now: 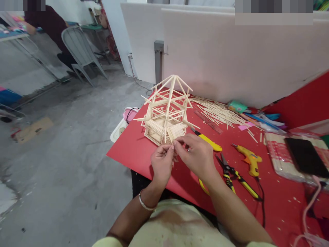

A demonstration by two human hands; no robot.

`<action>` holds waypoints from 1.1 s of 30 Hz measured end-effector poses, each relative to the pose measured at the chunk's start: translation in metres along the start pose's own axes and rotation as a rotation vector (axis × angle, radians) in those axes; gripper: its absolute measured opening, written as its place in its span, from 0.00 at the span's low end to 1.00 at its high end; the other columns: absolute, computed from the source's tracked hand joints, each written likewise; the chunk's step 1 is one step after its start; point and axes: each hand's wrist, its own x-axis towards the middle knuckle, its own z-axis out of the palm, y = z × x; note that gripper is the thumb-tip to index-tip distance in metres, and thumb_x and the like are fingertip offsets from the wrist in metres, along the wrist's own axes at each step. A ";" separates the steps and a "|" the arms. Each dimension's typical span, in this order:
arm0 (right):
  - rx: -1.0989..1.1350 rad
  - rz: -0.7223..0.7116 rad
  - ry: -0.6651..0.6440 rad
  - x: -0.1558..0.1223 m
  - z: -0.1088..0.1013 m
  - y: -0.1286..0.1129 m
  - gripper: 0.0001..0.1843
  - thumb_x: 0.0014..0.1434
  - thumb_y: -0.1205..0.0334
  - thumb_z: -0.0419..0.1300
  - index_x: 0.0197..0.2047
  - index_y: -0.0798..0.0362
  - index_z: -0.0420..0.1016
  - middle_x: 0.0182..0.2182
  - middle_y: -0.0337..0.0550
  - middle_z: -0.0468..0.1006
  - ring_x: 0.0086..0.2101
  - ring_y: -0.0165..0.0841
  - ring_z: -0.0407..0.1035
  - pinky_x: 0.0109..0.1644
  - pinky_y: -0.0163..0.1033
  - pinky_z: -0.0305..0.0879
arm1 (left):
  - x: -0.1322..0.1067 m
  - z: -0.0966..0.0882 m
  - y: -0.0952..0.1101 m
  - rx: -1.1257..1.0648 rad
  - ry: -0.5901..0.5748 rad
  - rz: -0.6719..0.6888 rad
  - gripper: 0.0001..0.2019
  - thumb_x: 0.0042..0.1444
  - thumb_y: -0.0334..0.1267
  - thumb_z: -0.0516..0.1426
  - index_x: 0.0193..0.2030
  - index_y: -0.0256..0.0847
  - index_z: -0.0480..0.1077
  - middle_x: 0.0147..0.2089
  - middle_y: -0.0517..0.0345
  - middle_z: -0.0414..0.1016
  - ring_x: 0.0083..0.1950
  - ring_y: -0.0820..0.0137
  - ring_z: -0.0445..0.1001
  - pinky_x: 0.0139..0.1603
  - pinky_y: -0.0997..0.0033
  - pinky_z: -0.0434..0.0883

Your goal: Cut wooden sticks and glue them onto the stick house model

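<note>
We are bringing both hands together before the model. Our left hand (162, 159) is curling inward, thumb against forefinger; our right hand (196, 151) is arching over from the other side, its tips meeting the left's. We are not managing to tell how tightly either is closing, or whether something small is sitting between them; the close meeting of tips is suggesting fine work.

Just beyond, the model (168, 106), a peaked frame of thin wood, is standing upright near the surface's (133, 151) left corner, probably for easy reach. A slatted panel (177, 131) is leaning at its near side, by our fingers.

Rightward, the cutter (210, 142), pliers (227, 169) and glue gun (250, 157) are lying near the right arm, presumably for quick pickup. Behind, loose sticks (218, 111) are fanning out beside a ruler (208, 121), likely as stock. Farther right, a phone (307, 157) is resting on a wrapped pack (276, 154). Pale boards (231, 55) are standing behind.
</note>
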 end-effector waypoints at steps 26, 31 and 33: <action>0.291 -0.017 0.051 -0.024 0.000 0.041 0.08 0.63 0.59 0.58 0.40 0.47 0.79 0.32 0.39 0.79 0.33 0.31 0.70 0.40 0.37 0.65 | 0.007 0.004 0.002 0.220 0.088 0.095 0.12 0.50 0.44 0.67 0.30 0.37 0.73 0.20 0.63 0.71 0.17 0.79 0.65 0.18 0.81 0.63; 0.301 -0.047 0.036 -0.022 0.001 0.036 0.07 0.63 0.60 0.58 0.39 0.48 0.79 0.32 0.39 0.79 0.34 0.30 0.70 0.39 0.36 0.64 | 0.007 0.002 0.002 0.247 0.087 0.108 0.12 0.50 0.44 0.67 0.31 0.37 0.73 0.20 0.63 0.71 0.17 0.79 0.65 0.18 0.81 0.63; 0.305 -0.056 0.038 -0.021 0.003 0.036 0.07 0.63 0.60 0.58 0.39 0.48 0.78 0.32 0.39 0.79 0.34 0.30 0.70 0.39 0.36 0.64 | 0.008 0.002 0.002 0.245 0.081 0.107 0.13 0.50 0.45 0.67 0.30 0.37 0.73 0.20 0.64 0.71 0.17 0.79 0.65 0.19 0.81 0.64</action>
